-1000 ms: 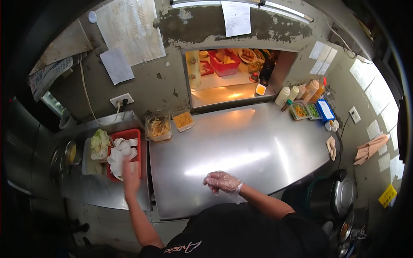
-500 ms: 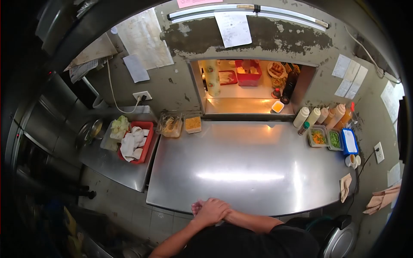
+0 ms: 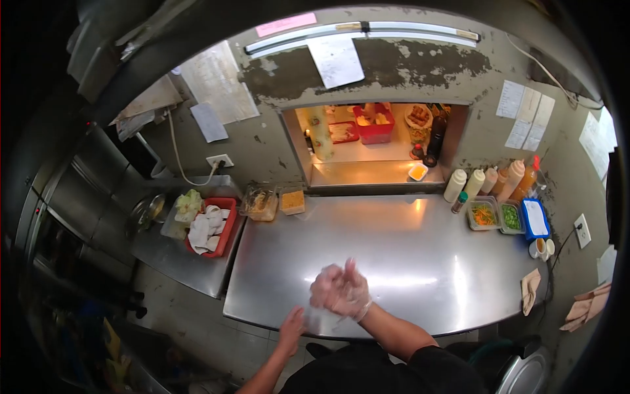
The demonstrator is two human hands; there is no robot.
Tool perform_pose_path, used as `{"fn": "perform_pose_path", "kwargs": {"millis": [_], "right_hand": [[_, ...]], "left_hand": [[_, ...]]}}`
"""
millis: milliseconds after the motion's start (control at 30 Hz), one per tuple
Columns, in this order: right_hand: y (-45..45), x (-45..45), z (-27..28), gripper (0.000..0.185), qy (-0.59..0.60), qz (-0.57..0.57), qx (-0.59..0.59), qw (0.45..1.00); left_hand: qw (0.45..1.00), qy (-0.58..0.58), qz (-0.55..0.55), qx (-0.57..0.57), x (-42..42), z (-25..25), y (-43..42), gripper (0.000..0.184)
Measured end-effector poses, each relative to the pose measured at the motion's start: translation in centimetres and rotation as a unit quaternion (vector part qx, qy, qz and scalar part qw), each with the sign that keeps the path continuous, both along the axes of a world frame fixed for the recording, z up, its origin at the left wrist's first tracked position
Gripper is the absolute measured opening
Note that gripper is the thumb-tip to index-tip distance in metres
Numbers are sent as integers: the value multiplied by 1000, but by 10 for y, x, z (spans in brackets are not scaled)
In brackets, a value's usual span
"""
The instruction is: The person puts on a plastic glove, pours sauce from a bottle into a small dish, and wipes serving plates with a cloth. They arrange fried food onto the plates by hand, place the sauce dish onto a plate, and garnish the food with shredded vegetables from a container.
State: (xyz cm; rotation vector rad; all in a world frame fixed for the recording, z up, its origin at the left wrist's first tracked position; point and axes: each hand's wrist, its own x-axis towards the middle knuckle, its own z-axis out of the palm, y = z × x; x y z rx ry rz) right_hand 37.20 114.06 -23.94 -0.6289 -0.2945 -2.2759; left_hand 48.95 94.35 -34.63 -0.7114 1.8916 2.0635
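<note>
A: Where is the clear plastic glove (image 3: pixel 358 305) to be found?

B: It is worn on the right hand (image 3: pixel 339 289), which is raised over the front part of the steel desk (image 3: pixel 394 253). At the wrist the plastic is seen loose and crinkled.

A: How is that hand held?

B: Partly open. The fingers are loosely bent and one digit is pointed upward, though the outline is blurred. Nothing is seen gripped in it.

A: And the left hand (image 3: pixel 290 330)?

B: It is held lower, near the desk's front edge. Its fingers are blurred, so it cannot be told how far it is opened or whether anything is pinched. Between the hands a faint translucent smear is seen; it cannot be made out.

A: What is set out around them?

B: Towards the back right, squeeze bottles (image 3: pixel 455 187) are lined up, with a tub of orange shreds (image 3: pixel 483 215) placed in front. A tan cloth (image 3: pixel 530 291) is laid near the right edge. Further left, white cloths (image 3: pixel 207 226) are piled in a red basket (image 3: pixel 230 225).
</note>
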Motion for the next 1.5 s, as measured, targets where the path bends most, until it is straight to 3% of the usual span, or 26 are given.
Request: {"fn": "perform_pose_path", "kwargs": {"millis": [100, 167, 333, 367, 500, 600, 667, 733, 800, 833, 933, 967, 1000, 1033, 1067, 1100, 1133, 1167, 1200, 1300, 1467, 1500], "right_hand": [[-14, 22, -3, 57, 173, 30, -45, 983], [-31, 36, -11, 55, 242, 94, -55, 964], [-52, 52, -94, 58, 314, 256, 139, 904], [-50, 54, -107, 58, 312, 276, 170, 893], [-43, 58, -141, 61, 310, 282, 287, 861], [-48, 54, -148, 56, 347, 136, 417, 829], [-83, 56, -220, 54, 332, 151, 436, 823], [-104, 63, -224, 50, 219, 175, 385, 879], [-107, 64, -141, 46, -1, 198, 247, 948], [-121, 59, -127, 43, -30, 189, 261, 946], [-167, 62, -143, 48, -117, 159, 299, 934], [-183, 61, -166, 50, -70, 157, 308, 936], [-190, 68, -183, 51, -20, 174, 310, 934], [-192, 78, -153, 40, 1, 153, 356, 922], [-192, 87, -119, 32, 23, 135, 403, 905], [-193, 93, -84, 30, 44, 118, 448, 885], [-212, 94, -99, 29, -3, 186, 323, 928], [-222, 107, -83, 29, -14, 196, 379, 904], [-227, 114, -67, 31, -21, 187, 433, 881], [-256, 122, -73, 28, 31, 277, 385, 880], [-302, 144, -74, 26, 115, 204, 539, 809], [-308, 148, -75, 27, 113, 225, 510, 822]], "left_hand": [[948, 34, 17, 317, 8, 28, -1, 51], [936, 16, -16, 352, 1, 38, 7, 52], [891, -41, -92, 442, -2, 53, 24, 56], [899, -46, -74, 430, 2, 56, 23, 53], [971, -51, -122, 201, 19, 81, 13, 43], [986, 0, -94, 137, 24, 108, 20, 42], [966, 140, -78, 203, 20, 96, 14, 45], [922, 276, -57, 265, 21, 83, 9, 48], [887, 275, 41, 368, 13, 97, 6, 54], [871, 289, 73, 389, 11, 94, -2, 55], [868, 297, 155, 366, 18, 84, -26, 51], [831, 328, 98, 439, 21, 71, -39, 44], [853, 321, 150, 384, 35, 60, -44, 32], [872, 305, 200, 325, 49, 50, -47, 22], [905, 261, 194, 275, 67, -2, -56, 19], [906, 243, 187, 294, 74, 4, -59, 26], [913, 284, 170, 239, 79, 2, -62, 37], [914, 325, 158, 183, 83, 1, -67, 49], [906, 375, 176, 88, 87, 40, -67, 59], [893, 416, 174, 0, 107, 42, -90, 73], [871, 417, 196, -169, 128, 27, -128, 77], [875, 401, 197, -184, 130, 24, -134, 79]]}}
